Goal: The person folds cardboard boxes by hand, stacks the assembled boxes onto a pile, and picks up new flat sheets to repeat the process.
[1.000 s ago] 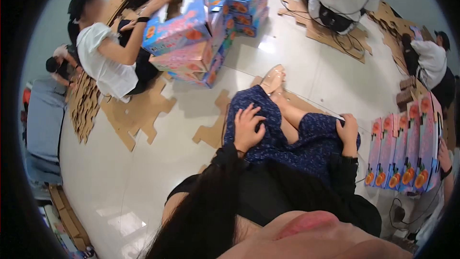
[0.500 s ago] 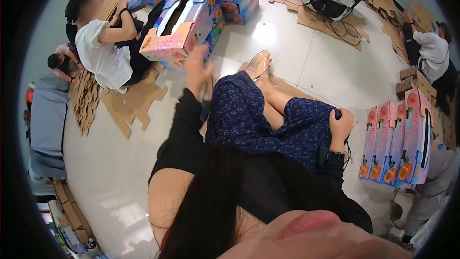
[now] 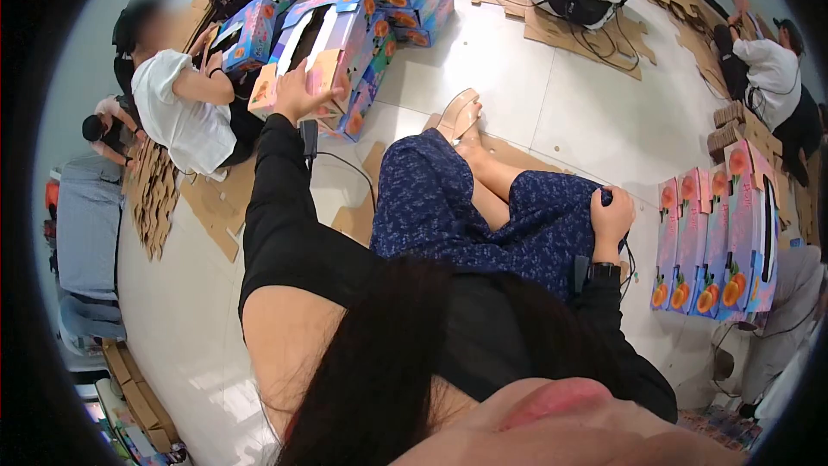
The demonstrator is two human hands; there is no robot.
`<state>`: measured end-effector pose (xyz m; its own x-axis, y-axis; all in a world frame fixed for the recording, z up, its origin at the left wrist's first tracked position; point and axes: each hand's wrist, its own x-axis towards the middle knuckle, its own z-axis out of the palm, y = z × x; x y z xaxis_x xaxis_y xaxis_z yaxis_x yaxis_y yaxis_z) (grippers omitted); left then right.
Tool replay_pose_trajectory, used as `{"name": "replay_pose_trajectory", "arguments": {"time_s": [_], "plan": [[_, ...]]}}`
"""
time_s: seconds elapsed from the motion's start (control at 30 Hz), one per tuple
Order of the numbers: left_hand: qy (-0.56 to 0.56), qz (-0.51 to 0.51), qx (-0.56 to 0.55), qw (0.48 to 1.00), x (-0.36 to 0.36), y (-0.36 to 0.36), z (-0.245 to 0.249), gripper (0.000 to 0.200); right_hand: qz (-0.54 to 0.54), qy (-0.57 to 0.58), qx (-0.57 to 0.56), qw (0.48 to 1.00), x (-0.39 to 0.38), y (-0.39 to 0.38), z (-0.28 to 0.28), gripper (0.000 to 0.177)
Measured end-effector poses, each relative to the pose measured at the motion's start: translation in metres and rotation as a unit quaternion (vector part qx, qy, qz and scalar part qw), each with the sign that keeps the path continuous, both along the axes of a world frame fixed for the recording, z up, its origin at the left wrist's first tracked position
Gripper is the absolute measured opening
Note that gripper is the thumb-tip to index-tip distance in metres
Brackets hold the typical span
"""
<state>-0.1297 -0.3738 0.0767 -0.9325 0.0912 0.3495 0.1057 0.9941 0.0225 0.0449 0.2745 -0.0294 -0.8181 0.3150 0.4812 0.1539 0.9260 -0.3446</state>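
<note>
On the near end of a printed fruit carton (image 3: 323,66) lies my left hand (image 3: 302,97), thumb spread to the right, fingers toward the slot in its top. That carton sits on others in a stack of blue and pink boxes. My right hand (image 3: 612,216) rests open over my knee on the dark blue patterned skirt (image 3: 483,229), thumb and fingers apart. Nothing shows in its grasp. To the right of the knee stands a row of several upright pink and blue cartons (image 3: 714,229) printed with orange fruit.
At the left, a person in a white shirt (image 3: 181,108) handles another carton (image 3: 246,37). Flat cardboard pieces (image 3: 155,194) lie on the pale tiled floor (image 3: 509,69). A black cable (image 3: 349,160) runs beside my left leg. Other people sit at the back and right.
My left hand has come down from the air, moving left onto the near end of the carton. My right hand stays on the knee. The white-shirted person's hands now show at a carton.
</note>
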Motion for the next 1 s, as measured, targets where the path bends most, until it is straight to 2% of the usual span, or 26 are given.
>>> {"name": "replay_pose_trajectory", "arguments": {"time_s": [0.03,0.17,0.27,0.37,0.4,0.53,0.63,0.67,0.7,0.9,1.0], "plan": [[0.028,-0.028,-0.02,0.999,0.004,0.003,0.0,0.124,0.001,0.006,0.001,1.0,0.0,-0.002,0.001,0.021],[-0.054,-0.13,-0.005,0.99,0.034,0.044,0.015,0.127,0.006,0.008,-0.013,1.0,0.002,0.0,0.0,0.021],[-0.044,-0.191,-0.005,0.981,0.048,0.058,0.01,0.13,0.0,0.005,-0.005,1.0,0.002,-0.001,0.0,0.021],[-0.051,-0.133,-0.03,0.989,0.059,0.06,0.006,0.131,0.001,0.004,-0.002,1.0,0.001,0.0,-0.002,0.022],[-0.091,-0.106,-0.012,0.99,0.055,0.056,0.002,0.124,0.003,0.003,-0.003,1.0,0.001,0.0,-0.002,0.022],[-0.09,-0.14,-0.016,0.986,0.042,0.06,-0.015,0.109,0.006,0.01,-0.009,1.0,0.004,0.002,-0.004,0.023],[-0.084,-0.173,0.007,0.981,0.03,0.076,-0.023,0.102,0.002,0.011,-0.005,1.0,0.006,-0.001,0.0,0.023],[-0.06,-0.185,0.01,0.981,0.025,0.083,-0.025,0.089,-0.003,0.009,-0.004,1.0,0.007,-0.002,0.001,0.023],[-0.042,-0.188,0.03,0.981,0.021,0.092,-0.026,0.086,-0.003,0.008,-0.01,1.0,0.008,-0.003,0.002,0.023],[0.07,-0.225,0.112,0.966,0.002,0.181,-0.012,0.074,-0.004,0.015,-0.03,0.999,0.006,-0.001,0.003,0.023],[0.082,-0.263,0.079,0.958,-0.013,0.237,-0.018,0.066,-0.01,0.024,-0.038,0.999,0.004,-0.001,0.003,0.021]]}}
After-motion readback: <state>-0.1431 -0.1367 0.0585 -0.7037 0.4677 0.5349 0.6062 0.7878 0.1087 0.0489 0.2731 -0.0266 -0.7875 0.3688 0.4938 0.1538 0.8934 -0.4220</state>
